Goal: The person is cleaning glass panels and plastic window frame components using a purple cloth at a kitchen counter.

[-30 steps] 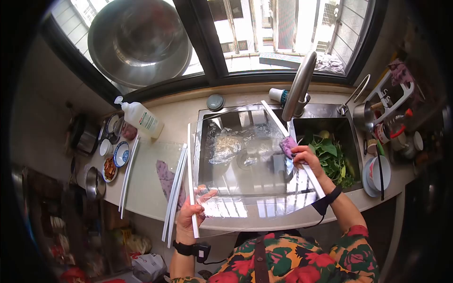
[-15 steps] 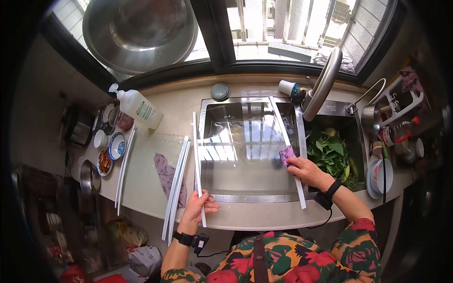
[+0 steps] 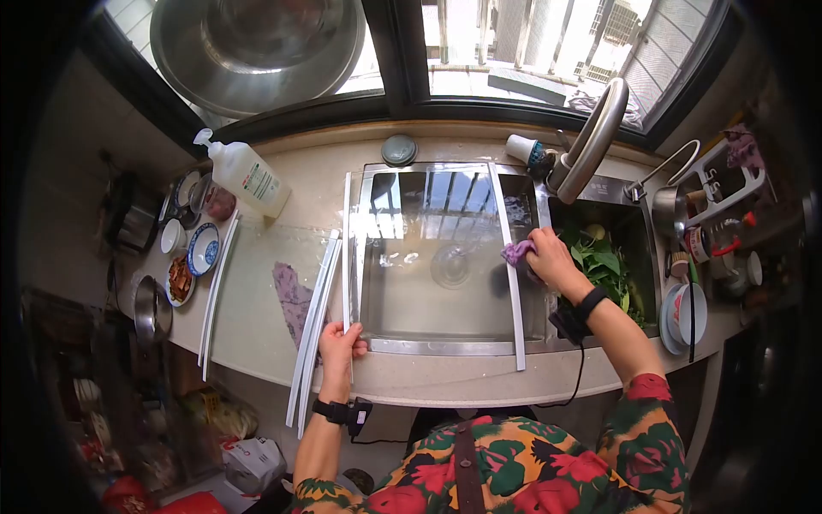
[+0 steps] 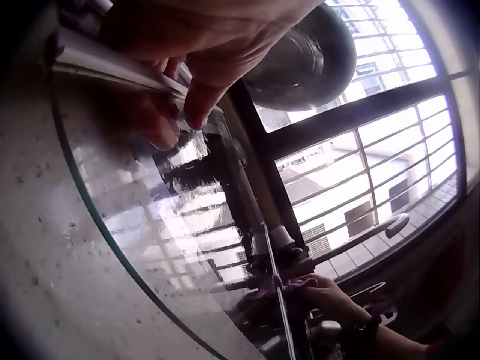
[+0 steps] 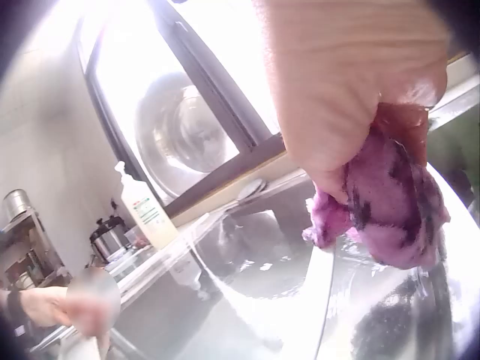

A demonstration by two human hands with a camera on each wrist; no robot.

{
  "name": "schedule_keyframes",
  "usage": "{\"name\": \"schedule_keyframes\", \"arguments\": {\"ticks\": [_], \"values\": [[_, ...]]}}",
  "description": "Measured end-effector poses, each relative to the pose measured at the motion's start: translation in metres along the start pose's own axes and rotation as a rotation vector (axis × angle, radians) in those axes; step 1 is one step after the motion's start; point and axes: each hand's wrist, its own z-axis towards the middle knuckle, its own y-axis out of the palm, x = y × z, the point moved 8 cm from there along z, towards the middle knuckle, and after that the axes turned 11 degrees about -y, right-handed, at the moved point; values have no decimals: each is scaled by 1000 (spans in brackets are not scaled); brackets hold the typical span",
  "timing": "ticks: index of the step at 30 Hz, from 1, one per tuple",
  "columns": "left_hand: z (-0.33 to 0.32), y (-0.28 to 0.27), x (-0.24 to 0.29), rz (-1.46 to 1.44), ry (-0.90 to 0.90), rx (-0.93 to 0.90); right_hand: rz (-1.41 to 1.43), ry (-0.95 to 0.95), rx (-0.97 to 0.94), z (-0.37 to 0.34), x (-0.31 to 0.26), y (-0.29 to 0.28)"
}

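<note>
A clear glass panel (image 3: 428,265) with white strips along its two sides lies over the large sink basin. My left hand (image 3: 340,344) grips the left strip (image 3: 347,257) near its front end, thumb and fingers on either side. In the left wrist view, the glass edge (image 4: 105,225) runs below that hand. My right hand (image 3: 552,261) holds a bunched purple cloth (image 3: 516,251) against the right strip (image 3: 515,313), around its middle. The right wrist view shows the cloth (image 5: 394,202) wet and crumpled under the fingers.
Another glass sheet (image 3: 244,300) with white strips (image 3: 315,321) and a patterned cloth (image 3: 293,295) on it lies left. A pump bottle (image 3: 248,177) stands behind. The faucet (image 3: 591,141) arches over the sink divider; leafy greens (image 3: 604,265) fill the right basin. Dishes (image 3: 204,248) stand far left.
The panel has gone from tilted and raised near the body to lying flatter over the sink, farther back. The right hand slid the cloth back along the right strip; the left hand kept its grip.
</note>
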Motion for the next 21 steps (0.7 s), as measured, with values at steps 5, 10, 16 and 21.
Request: {"name": "schedule_keyframes", "arguments": {"ticks": [5,10,16,21], "values": [[8,-10,-1,93,68,123,51,246,146,17,32,36],[-3,-13,17,220,154,271,173,284,81,23,63,85],[-1,-18,17,342,172,340,107,-17,-415,18,40,109],[2,-16,8,269,199,279,-49,161,4,21,56,87]]}}
